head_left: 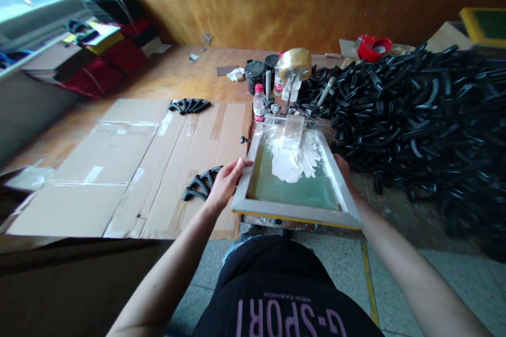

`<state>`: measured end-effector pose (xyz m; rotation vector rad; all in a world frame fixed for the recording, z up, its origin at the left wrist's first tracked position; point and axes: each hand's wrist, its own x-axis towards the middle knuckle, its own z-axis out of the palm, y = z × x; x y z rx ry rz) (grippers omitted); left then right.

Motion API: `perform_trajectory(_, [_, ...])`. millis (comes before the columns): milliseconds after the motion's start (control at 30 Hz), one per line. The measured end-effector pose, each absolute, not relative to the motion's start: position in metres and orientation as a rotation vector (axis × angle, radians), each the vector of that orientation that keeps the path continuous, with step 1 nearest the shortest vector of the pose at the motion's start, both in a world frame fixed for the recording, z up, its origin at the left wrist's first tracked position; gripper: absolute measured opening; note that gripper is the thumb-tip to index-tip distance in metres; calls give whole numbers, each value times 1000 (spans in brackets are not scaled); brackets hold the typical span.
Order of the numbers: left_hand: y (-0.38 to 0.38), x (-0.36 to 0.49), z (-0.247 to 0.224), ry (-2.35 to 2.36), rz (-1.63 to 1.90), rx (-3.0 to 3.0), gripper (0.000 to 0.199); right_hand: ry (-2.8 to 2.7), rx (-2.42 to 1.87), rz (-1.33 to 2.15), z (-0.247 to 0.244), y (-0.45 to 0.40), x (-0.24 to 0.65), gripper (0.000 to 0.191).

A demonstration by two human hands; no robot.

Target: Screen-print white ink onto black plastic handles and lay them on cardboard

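A screen-printing frame [300, 211] with a pale rim and green mesh lies in front of me, its far side at a metal clamp [293, 129]. White paste [291, 166] is smeared over the mesh's far half. My left hand [229, 181] is closed on the frame's left rim, thumb on top. At the opposite rim is my right hand [343, 168], mostly hidden behind the frame, its fingers out of sight. Just left of my left hand, several black curved pieces [197, 185] rest on flattened cardboard [130, 168].
A large heap of black curved parts [419, 110] covers the right side. Behind the clamp stand a red-capped bottle [259, 102], black tubs [255, 75] and a tape roll [294, 64]. A red tape dispenser [373, 48] lies farther back. More black pieces [190, 106] sit on the cardboard's far edge.
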<state>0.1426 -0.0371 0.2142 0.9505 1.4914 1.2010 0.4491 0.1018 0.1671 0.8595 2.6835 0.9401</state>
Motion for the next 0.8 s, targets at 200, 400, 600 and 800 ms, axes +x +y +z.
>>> perform_trajectory(200, [-52, 146, 117, 1593, 1015, 929, 73, 3155, 1643, 165, 190, 137, 396, 46])
perform_trajectory(400, [-47, 142, 96, 1644, 998, 992, 69, 3134, 1066, -219, 176, 81, 375, 10])
perform_trajectory(600, [-48, 144, 101, 1614, 1014, 936, 71, 3236, 680, -321, 178, 58, 399, 15])
perform_trajectory(800, [-49, 148, 117, 1560, 1040, 856, 78, 3306, 740, -168, 162, 40, 399, 23])
